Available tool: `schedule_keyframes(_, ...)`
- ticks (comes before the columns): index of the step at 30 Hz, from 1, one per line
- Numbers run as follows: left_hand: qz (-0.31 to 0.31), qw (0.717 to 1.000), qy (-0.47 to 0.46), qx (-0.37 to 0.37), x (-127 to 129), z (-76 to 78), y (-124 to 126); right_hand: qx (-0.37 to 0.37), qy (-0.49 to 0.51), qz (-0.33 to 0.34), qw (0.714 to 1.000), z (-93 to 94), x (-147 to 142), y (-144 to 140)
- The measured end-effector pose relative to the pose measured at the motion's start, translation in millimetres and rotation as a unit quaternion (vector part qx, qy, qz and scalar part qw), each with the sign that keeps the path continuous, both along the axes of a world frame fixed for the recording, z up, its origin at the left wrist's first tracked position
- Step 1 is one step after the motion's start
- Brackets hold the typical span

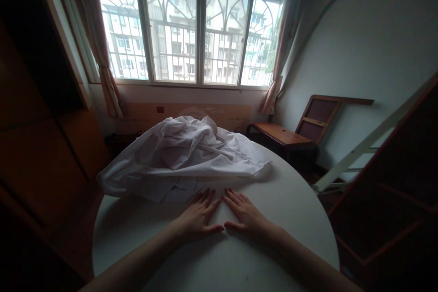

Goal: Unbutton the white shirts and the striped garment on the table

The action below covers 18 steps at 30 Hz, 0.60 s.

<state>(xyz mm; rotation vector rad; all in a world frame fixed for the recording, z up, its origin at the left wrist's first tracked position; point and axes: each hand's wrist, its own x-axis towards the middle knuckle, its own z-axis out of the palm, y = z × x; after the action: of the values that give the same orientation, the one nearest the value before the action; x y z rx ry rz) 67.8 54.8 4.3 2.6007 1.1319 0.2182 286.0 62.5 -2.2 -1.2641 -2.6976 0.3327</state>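
Observation:
Both of my hands lie flat on a round white table (294, 219), palms down and side by side. My left hand (198, 216) has its fingers stretched out, with its fingertips close to the near edge of a crumpled white cloth (191, 146); whether they touch it I cannot tell. My right hand (244, 214) is spread on the bare tabletop just short of the cloth, its thumb tip near the left thumb. Neither hand holds anything. Loosely heaped, the cloth covers the far part of the table and hangs over its left edge.
Beyond the table, a low wooden table (282, 132) stands by the right wall, with a wooden frame (320, 116) leaning behind it. A pale ladder-like frame (359, 155) slants at the right. Wooden cabinets (37, 164) line the left. Barred windows (174, 32) with tied curtains (109, 86) face me.

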Motion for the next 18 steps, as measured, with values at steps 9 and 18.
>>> schedule_keyframes(9,0.004,1.0,0.003,0.001,0.2,-1.0,0.6,0.001,-0.006,0.0,1.0,-1.1,0.3,0.6)
schedule_keyframes(18,0.006,1.0,0.002,0.008,0.4,-2.0,0.8,0.002,-0.003,-0.005,1.0,1.9,-0.8,-1.2)
